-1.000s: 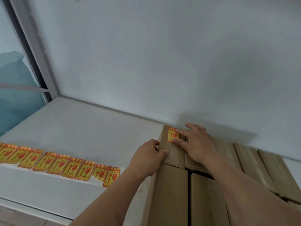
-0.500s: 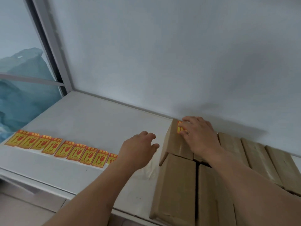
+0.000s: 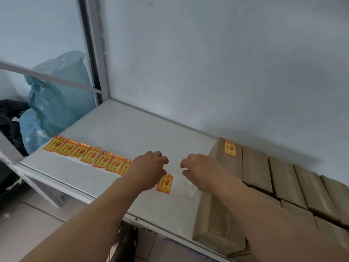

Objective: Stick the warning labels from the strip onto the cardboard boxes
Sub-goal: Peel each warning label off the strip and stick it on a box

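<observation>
A white shelf (image 3: 120,129) runs from the middle left of the frame down to the lower right, backed by a pale wall. Along its front lies the strip (image 3: 88,155) of yellow and red warning labels, reaching from the left edge of the shelf toward the centre, where the left hand (image 3: 149,167) covers part of it. That hand hovers low over the strip with its fingers loosely curled; whether the fingertips touch the backing paper cannot be told. Just right of it and below, the end label (image 3: 164,183) sits at the end of the strip, with bare white backing paper (image 3: 186,186) crumpled beyond it. The right hand (image 3: 200,169) is at the centre of the frame, close to the left one, fingers loosely bent over that bare paper and gripping nothing that shows. At the right, brown cardboard boxes (image 3: 283,176) stand packed side by side against the wall, with more in a nearer row at the lower right. The box furthest left in the back row (image 3: 227,165) carries a stuck label (image 3: 229,147) near its far end. Beyond the shelf, in the upper left, a blue plastic bag (image 3: 54,103) shows behind a grey frame
</observation>
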